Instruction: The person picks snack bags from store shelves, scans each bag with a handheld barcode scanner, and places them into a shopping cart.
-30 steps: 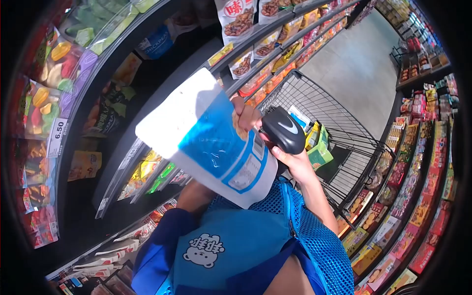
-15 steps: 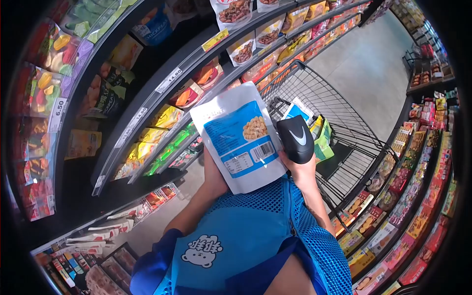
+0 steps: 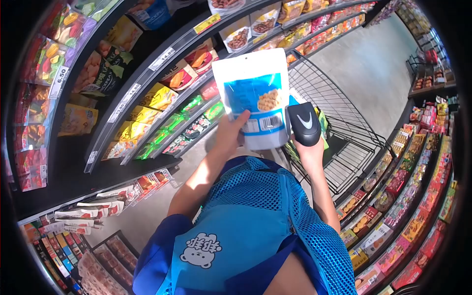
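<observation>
My left hand [image 3: 232,133] grips a white and blue snack pouch [image 3: 248,93] near its lower left edge, thumb across the front. The back of the pouch faces me, showing a picture of round, nut-like pieces, a printed table and a barcode. In my right hand [image 3: 310,153] is a black barcode scanner [image 3: 305,125] with a pale curved mark on top. It sits just right of the pouch's barcode. The fingers under the scanner are mostly hidden.
A black wire shopping cart [image 3: 339,93] stands ahead to the right, partly behind the scanner, with a green bag [image 3: 322,123] inside. Shelves of bagged snacks with price labels [image 3: 162,59] curve along the left. More packed shelves [image 3: 393,221] line the right, beside a grey floor [image 3: 364,54].
The pouch has moved up and slightly right and stands more upright. My left thumb now shows on its front. The scanner has risen a little to the right with my right hand.
</observation>
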Demonstrator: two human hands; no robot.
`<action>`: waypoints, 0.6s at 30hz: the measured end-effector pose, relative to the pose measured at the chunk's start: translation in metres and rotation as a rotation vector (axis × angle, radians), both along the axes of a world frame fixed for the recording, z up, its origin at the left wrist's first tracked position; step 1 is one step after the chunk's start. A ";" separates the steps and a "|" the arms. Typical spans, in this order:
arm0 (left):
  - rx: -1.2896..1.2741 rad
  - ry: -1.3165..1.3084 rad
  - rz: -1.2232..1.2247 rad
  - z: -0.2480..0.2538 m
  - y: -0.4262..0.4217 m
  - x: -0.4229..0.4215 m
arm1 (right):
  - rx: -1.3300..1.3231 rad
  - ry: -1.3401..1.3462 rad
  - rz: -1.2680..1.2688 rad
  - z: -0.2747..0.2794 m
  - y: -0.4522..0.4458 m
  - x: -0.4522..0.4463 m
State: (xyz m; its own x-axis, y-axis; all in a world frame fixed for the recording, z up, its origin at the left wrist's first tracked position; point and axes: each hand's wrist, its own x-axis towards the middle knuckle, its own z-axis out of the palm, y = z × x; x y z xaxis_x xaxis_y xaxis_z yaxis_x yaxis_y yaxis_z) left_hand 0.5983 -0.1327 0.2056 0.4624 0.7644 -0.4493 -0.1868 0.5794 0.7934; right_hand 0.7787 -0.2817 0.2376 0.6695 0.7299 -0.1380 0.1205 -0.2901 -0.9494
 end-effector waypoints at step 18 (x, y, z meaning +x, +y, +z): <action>0.366 -0.203 -0.216 -0.025 0.078 0.133 | -0.157 0.539 -0.376 -0.120 -0.140 0.053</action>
